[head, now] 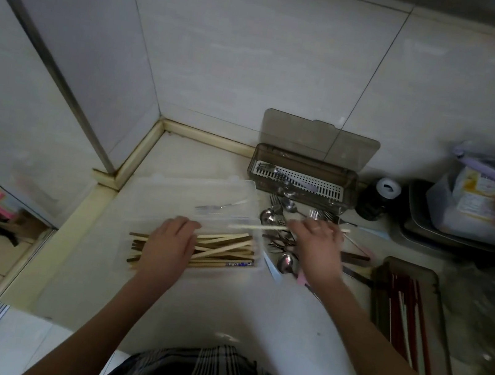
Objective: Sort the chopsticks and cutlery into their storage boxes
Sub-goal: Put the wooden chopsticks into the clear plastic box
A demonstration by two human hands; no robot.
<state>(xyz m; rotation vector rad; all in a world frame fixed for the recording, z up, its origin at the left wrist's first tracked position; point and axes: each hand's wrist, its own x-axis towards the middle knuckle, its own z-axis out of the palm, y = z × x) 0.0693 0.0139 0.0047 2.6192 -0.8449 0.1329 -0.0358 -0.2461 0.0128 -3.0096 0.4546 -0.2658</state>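
A clear plastic box [232,190] lies open on the counter with several wooden chopsticks [223,250] in it. My left hand [168,241] rests on those chopsticks with fingers curled over them. My right hand [318,242] pinches a pale chopstick [257,228] and holds it over the clear box's right edge. Below that hand lies a loose pile of spoons and forks [279,221]. A brown cutlery box [302,180] with its lid up stands at the back, some cutlery inside. A second brown box [405,306] at the right holds red chopsticks.
The counter meets tiled walls at the back and left. A dark jar [375,198] stands right of the cutlery box. Trays and bagged goods [477,204] crowd the back right. Glassware [480,308] sits at the far right. The counter's front edge is near my waist.
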